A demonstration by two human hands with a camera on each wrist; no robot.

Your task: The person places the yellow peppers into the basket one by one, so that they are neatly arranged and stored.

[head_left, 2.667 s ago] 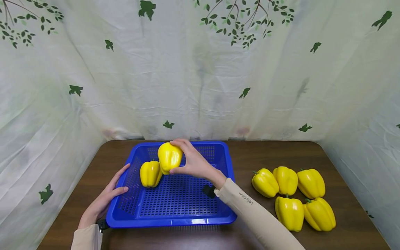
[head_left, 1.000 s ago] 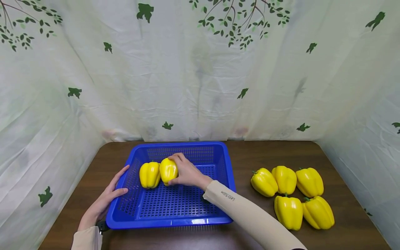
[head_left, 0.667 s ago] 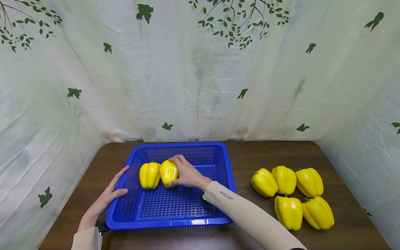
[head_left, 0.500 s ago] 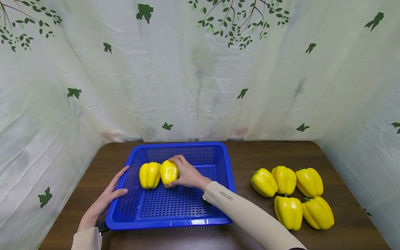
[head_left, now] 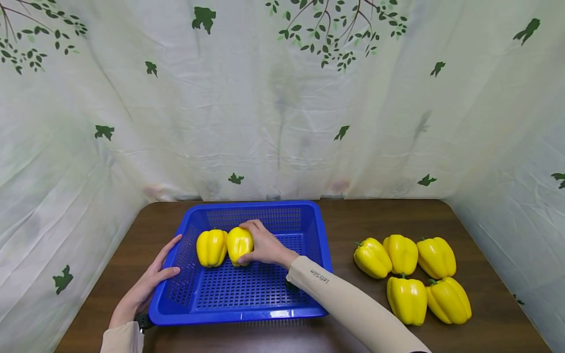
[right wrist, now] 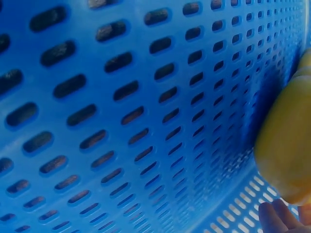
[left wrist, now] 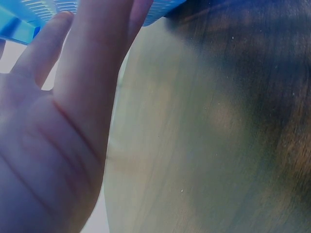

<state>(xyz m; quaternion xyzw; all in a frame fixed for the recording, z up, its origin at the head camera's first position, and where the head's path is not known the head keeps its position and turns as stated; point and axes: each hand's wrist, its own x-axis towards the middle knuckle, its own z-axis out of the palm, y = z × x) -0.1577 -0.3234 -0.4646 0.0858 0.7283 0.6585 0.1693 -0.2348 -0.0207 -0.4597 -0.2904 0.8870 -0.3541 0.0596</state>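
Note:
In the head view a blue plastic basket (head_left: 240, 314) with slotted walls stands on the table. My right hand (head_left: 265, 247) reaches into it and grips a yellow bell pepper (head_left: 239, 244), thumb at the near side and fingers over the far side. Beside that pepper, on its left, lies another yellow bell pepper (head_left: 211, 248) in the basket. My left hand (head_left: 147, 282) rests with extended fingers against the basket's left side, thumb over the rim. The right wrist view shows the gripped pepper (right wrist: 286, 141) low over the slotted floor, with fingertips (right wrist: 274, 216) beneath it.
On the brown wooden table (head_left: 344, 215), right of the basket, lie several more yellow bell peppers (head_left: 407, 300) in a loose cluster. A pale curtain (head_left: 247, 108) printed with leaves stands behind the table and along both sides.
My right hand has lowered the pepper into the basket beside the other one, then shifted it very slightly right. The left hand has stayed at the basket's side.

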